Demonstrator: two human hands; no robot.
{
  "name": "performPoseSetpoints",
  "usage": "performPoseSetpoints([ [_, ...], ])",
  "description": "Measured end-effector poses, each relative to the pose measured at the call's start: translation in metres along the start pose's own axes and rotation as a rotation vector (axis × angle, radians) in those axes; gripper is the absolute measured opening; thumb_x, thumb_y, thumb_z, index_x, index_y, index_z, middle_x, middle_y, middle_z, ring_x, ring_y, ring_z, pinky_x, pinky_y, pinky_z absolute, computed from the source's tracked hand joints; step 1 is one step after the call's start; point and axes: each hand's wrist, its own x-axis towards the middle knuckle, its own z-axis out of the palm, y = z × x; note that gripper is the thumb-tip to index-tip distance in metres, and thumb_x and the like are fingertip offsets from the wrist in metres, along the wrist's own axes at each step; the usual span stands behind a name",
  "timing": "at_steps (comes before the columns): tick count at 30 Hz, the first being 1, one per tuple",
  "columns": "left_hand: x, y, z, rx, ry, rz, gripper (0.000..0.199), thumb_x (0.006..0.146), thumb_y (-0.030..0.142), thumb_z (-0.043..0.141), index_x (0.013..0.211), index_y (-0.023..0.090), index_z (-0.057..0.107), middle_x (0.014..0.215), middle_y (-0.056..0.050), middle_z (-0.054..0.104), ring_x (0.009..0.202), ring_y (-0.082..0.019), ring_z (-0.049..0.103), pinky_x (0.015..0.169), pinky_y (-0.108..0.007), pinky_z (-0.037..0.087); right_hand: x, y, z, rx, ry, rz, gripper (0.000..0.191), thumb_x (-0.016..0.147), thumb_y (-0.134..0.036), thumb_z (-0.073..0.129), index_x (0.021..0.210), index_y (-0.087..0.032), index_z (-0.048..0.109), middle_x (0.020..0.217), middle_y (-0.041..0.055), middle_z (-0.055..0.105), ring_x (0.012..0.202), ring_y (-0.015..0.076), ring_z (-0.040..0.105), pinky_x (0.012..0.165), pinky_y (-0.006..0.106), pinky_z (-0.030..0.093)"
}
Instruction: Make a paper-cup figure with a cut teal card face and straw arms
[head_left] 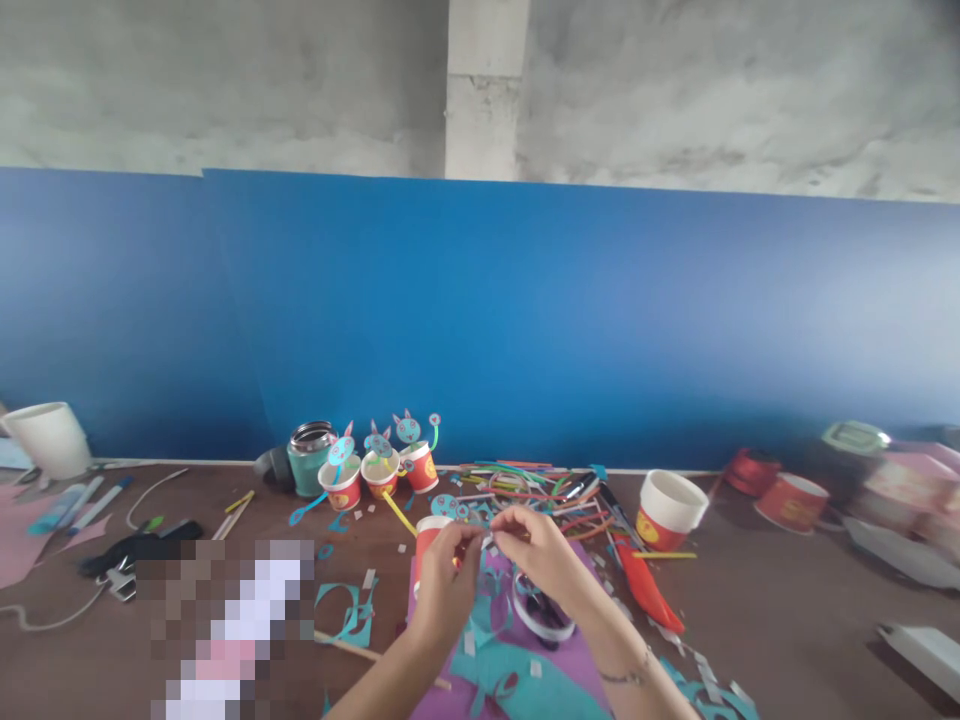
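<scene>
My left hand (448,575) and my right hand (534,548) meet over the middle of the table, fingertips pinched together around a small white piece (487,541), too small to make out fully. Just behind my left hand stands a red and white paper cup (429,535), partly hidden by the fingers. A light-blue paper animal face (444,506) shows just beyond my fingertips. Below the hands lie purple paper (581,660) and cut turquoise paper (536,680). Beside my right forearm, partly covered by it, is a roll of tape (551,632).
Three paper cups with blue animal faces (381,478) stand at the back beside a teal thermos (309,468). Many colored pipe cleaners (517,488) lie behind my hands. Stacked paper cups (670,510) and a red pointed object (649,590) are to the right. A blue partition (525,320) borders the table.
</scene>
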Motion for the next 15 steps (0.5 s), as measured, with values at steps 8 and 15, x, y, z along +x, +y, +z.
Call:
performPoseSetpoints([
  [8,-0.001,-0.005,0.001,-0.110,-0.022,-0.036,0.016,0.080,0.023,0.051,0.082,0.016,0.066,0.076,-0.005,0.067,0.070,-0.017,0.062,0.062,-0.026,0.049,-0.002,-0.003,-0.002,-0.033,0.072,-0.140,0.010,0.073,-0.013,0.049,0.068,-0.018,0.057,0.073,0.0009,0.063,0.071,0.0157,0.059,0.068,0.024,0.044],
  [15,-0.005,0.001,0.007,-0.329,-0.046,-0.185,0.023,0.072,0.019,0.056,0.092,0.015,0.066,0.056,0.003,0.056,0.054,-0.013,0.055,0.051,-0.021,0.043,-0.010,-0.016,0.002,-0.234,0.193,-0.311,0.015,0.077,-0.007,0.044,0.072,-0.019,0.051,0.079,0.0033,0.059,0.079,0.0180,0.055,0.073,0.028,0.040],
])
